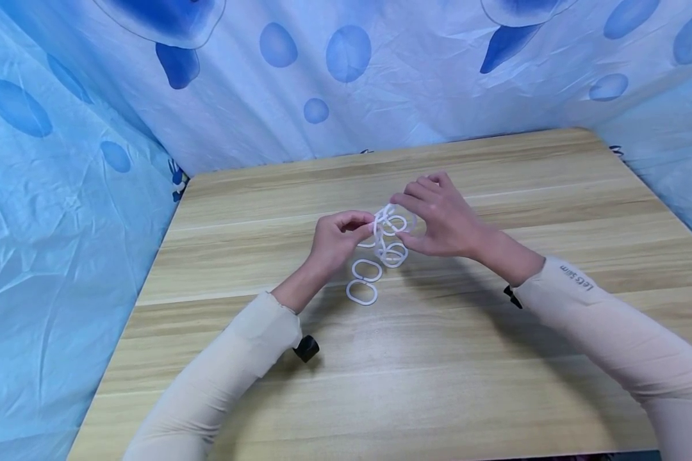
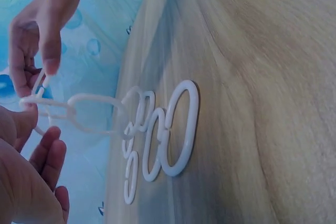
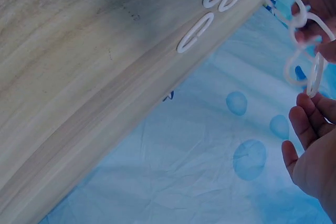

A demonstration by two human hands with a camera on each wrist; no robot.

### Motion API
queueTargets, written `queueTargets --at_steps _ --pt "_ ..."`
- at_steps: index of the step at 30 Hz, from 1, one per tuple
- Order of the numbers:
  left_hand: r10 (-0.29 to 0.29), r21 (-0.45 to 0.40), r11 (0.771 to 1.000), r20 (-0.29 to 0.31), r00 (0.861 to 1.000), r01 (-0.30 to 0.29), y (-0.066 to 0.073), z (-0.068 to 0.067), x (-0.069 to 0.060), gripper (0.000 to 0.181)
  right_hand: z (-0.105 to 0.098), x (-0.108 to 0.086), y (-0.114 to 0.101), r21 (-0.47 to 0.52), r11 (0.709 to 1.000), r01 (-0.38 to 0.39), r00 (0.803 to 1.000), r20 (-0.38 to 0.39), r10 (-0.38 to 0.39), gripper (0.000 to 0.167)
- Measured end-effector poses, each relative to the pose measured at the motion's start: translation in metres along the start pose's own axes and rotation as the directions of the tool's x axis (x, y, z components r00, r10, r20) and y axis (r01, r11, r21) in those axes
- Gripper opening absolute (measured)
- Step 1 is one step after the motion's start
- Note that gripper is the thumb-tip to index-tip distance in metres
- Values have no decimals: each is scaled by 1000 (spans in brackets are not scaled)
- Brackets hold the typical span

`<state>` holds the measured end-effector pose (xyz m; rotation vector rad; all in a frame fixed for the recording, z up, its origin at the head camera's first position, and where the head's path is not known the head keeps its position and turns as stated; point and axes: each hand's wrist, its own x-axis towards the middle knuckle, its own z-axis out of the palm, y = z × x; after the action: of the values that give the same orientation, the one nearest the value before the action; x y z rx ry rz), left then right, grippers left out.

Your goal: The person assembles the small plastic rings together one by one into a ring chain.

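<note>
Several white plastic chain links [image 2: 194, 111], oval with a small gap in some, lie on the table or hang joined between the hands. My left hand [image 1: 336, 238] pinches a link of the hanging chain [image 2: 97, 97] between thumb and forefinger. Opposite it, my right hand [image 1: 445, 219] holds a link [image 3: 313, 87] at the chain's upper end, thumb and forefinger on either side of it. The hanging part reaches down to the tabletop. Two oval links [image 1: 363, 304] lie side by side nearest the body. Fingers and overlapping links partly hide where the held links meet.
A wood-grain table [image 1: 380, 384] lies under both arms. Behind it and at the sides hangs a blue curtain [image 1: 225, 102] with bubble prints. A small black device [image 1: 307, 349] sits under the left cuff, and part of another shows by the right cuff.
</note>
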<state>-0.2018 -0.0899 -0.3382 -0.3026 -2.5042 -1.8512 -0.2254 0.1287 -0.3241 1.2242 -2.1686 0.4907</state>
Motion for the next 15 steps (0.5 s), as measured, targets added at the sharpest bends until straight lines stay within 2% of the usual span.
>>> queueTargets --at_steps 6,15 --pt "-50 -18 999 -6 999 50 -3 -2 0 19 0 0 1 35 999 -22 1000 2 22 41" --pt "-50 5 999 -22 999 50 -4 -2 0 19 1 -3 3 24 996 -85 993 79 83 40"
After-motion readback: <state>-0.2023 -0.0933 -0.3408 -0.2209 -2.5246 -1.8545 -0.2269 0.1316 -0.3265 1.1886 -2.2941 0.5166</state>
